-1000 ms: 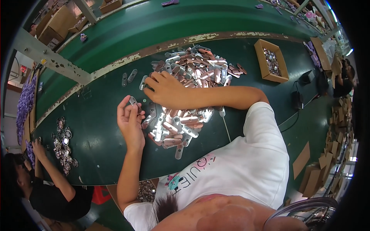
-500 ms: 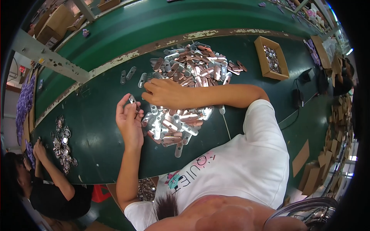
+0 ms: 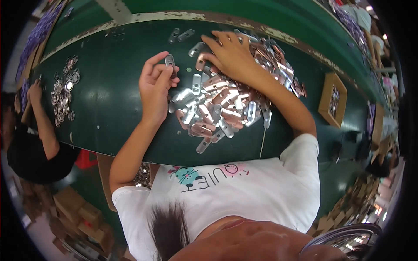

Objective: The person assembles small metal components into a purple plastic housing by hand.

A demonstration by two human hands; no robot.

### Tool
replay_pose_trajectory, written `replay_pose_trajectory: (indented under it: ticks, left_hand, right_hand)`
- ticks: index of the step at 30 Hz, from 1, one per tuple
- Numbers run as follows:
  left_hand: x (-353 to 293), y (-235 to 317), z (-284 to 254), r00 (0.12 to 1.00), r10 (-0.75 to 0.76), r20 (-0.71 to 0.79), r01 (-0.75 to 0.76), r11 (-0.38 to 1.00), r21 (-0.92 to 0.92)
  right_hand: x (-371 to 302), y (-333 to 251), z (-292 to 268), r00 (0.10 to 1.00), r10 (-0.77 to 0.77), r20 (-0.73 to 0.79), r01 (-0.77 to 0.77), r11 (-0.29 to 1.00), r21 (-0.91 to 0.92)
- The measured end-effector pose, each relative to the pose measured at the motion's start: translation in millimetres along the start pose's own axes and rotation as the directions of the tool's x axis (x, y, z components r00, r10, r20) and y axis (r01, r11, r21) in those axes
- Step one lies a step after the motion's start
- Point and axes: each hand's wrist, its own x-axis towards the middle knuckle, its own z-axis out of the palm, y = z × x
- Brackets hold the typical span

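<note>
My left hand (image 3: 156,86) is raised over the green table, left of a heap. Pinched upright between its thumb and fingers is a small silver oblong metal plate (image 3: 170,60) with rounded ends and a dark hole. My right hand (image 3: 233,56) reaches over the far left part of the heap (image 3: 220,102), palm down, fingers spread. A copper-coloured plate (image 3: 200,62) lies by its thumb tip, and a silver plate (image 3: 196,48) lies under its index finger. Many silver and copper-coloured plates make up the heap; my right hand and forearm hide some of them.
Two loose plates (image 3: 186,35) lie beyond my hands. Shiny round metal parts (image 3: 65,87) are piled at the left, near a co-worker's hand (image 3: 34,93). At the right stands a cardboard box (image 3: 327,102) of small parts. A metal-edged ledge (image 3: 161,16) borders the table's far side.
My right hand has opened out and swung farther away over the heap. My left hand still holds the plate, now more upright. The whole view has shifted with my head.
</note>
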Motion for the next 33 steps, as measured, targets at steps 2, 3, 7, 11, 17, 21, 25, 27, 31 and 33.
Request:
replay_pose_trajectory:
  ticks: [2, 3, 7, 11, 17, 21, 25, 27, 31, 33]
  left_hand:
    - [-2.5, 3.7, -7.2, 0.998, -0.035, -0.045, 0.034, 0.999, -0.021]
    - [1.5, 3.7, -10.5, 0.997, 0.0, -0.071, -0.002, 0.999, -0.033]
    - [2.4, 4.4, -13.7, 0.994, 0.013, -0.108, -0.019, 0.998, -0.056]
    - [3.5, 1.9, -15.2, 0.996, -0.017, -0.087, 0.011, 0.998, -0.063]
    - [2.8, 1.0, -12.5, 0.998, -0.041, -0.054, 0.036, 0.995, -0.096]
    - [-0.8, 3.8, -11.3, 0.998, -0.018, -0.061, 0.015, 0.998, -0.053]
    - [-1.4, 4.5, -8.8, 0.999, -0.029, -0.024, 0.029, 0.999, -0.016]
    - [-1.1, 3.3, -7.8, 0.999, -0.035, -0.031, 0.035, 0.999, -0.006]
    - [-1.6, 0.1, -8.7, 0.998, -0.067, -0.003, 0.067, 0.998, 0.004]
    - [-1.9, 0.0, -6.7, 0.997, -0.075, 0.01, 0.075, 0.997, 0.011]
  right_hand:
    - [-0.6, -11.0, 2.5, 0.999, -0.051, 0.01, 0.05, 0.996, 0.074]
    - [4.6, -12.0, 0.5, 0.997, -0.063, 0.051, 0.058, 0.994, 0.095]
    - [7.6, -13.1, -5.2, 0.996, -0.077, 0.046, 0.069, 0.985, 0.157]
    - [7.2, -9.4, -4.6, 0.994, -0.072, 0.08, 0.029, 0.897, 0.441]
    - [11.9, -12.1, -29.6, 0.996, -0.092, -0.009, 0.087, 0.899, 0.428]
    - [-6.4, -29.8, -48.0, 0.882, -0.433, 0.184, 0.272, 0.788, 0.553]
    - [-17.6, -42.4, -44.4, 0.862, -0.456, 0.221, 0.346, 0.848, 0.402]
    - [-19.1, -46.4, -45.0, 0.867, -0.443, 0.229, 0.365, 0.876, 0.315]
    - [-23.6, -48.2, -45.5, 0.902, -0.363, 0.234, 0.277, 0.902, 0.332]
    - [-23.7, -45.5, -44.4, 0.904, -0.352, 0.242, 0.231, 0.879, 0.417]
